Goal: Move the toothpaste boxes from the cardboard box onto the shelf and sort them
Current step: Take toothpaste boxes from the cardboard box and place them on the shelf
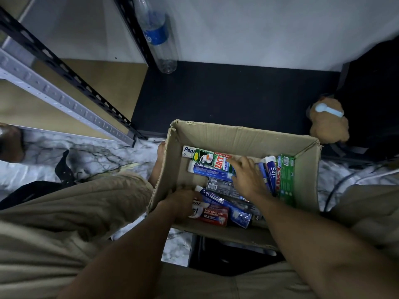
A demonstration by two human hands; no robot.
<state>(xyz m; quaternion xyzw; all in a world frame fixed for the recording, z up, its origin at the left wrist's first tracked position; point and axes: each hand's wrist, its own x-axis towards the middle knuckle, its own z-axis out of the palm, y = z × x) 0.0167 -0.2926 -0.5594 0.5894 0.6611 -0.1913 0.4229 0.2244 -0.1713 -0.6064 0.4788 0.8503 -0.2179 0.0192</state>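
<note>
Both hands down in cardboard box (244, 131), box on marble floor (54, 152) between knees. Toothpaste boxes (219, 186) all inside, jumbled flat, a few upright against right wall. Right hand (248, 176): fingers spread apart, tips resting on green Zact box (212, 159) above blue Safi box (210, 171). Left hand (180, 201): fingers curled over end of red Pepsodent box (212, 215) in near-left corner; actual grip, cannot tell. Metal shelf (64, 100) far left. Water bottle (158, 37) beside shelf post.

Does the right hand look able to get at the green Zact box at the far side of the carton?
Probably yes. The right hand is inside the open cardboard box, fingertips at the green Zact box, which lies on top of the others with nothing covering it.
</note>
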